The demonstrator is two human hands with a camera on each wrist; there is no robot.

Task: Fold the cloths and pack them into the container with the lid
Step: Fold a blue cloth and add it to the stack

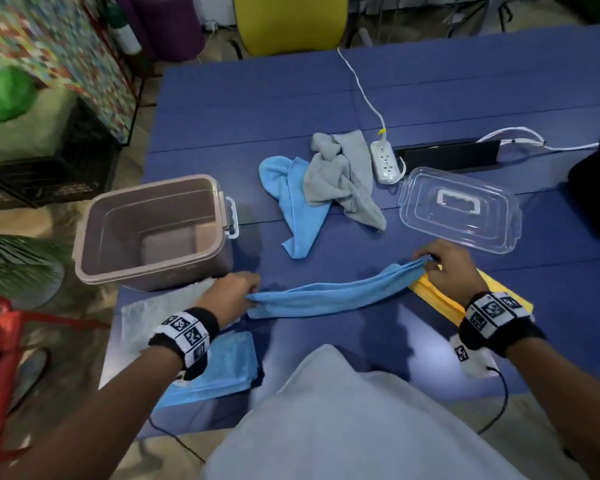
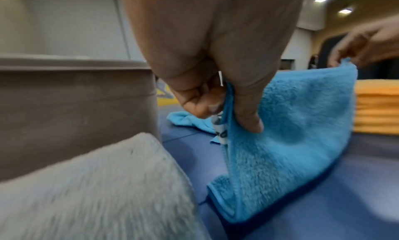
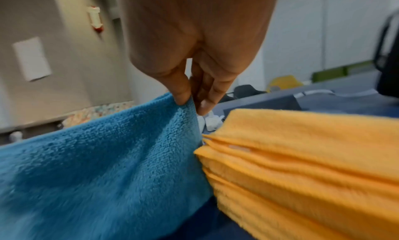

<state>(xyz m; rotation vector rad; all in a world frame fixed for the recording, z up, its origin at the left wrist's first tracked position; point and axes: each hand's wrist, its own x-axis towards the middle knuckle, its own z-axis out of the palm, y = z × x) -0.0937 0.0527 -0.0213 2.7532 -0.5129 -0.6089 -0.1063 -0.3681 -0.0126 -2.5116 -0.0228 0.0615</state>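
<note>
- Taupe plastic tub (image 1: 153, 230) open on the left of the blue table (image 1: 430, 98) — nothing inside, bare floor showing.
- Clear lid (image 1: 461, 209) lying apart on the right, white handle up, near the power strip (image 1: 385, 161).
- Blue cloth (image 1: 333, 292) stretched between both hands, sagging in the middle, held just above the table.
- Left hand (image 1: 232, 294) pinching one end, thumb and fingers curled tight on the edge.
- Right hand (image 1: 447, 268) pinching the other end between thumb and fingertips.
- Folded piles: grey pile (image 1: 167, 306) just in front of the tub, blue pile (image 1: 222, 365) at the near edge, yellow pile (image 1: 440, 299) under the right wrist.
- Loose grey cloth (image 1: 343, 178) overlapping a loose blue one (image 1: 291, 202) mid-table — both crumpled, unfolded.
</note>
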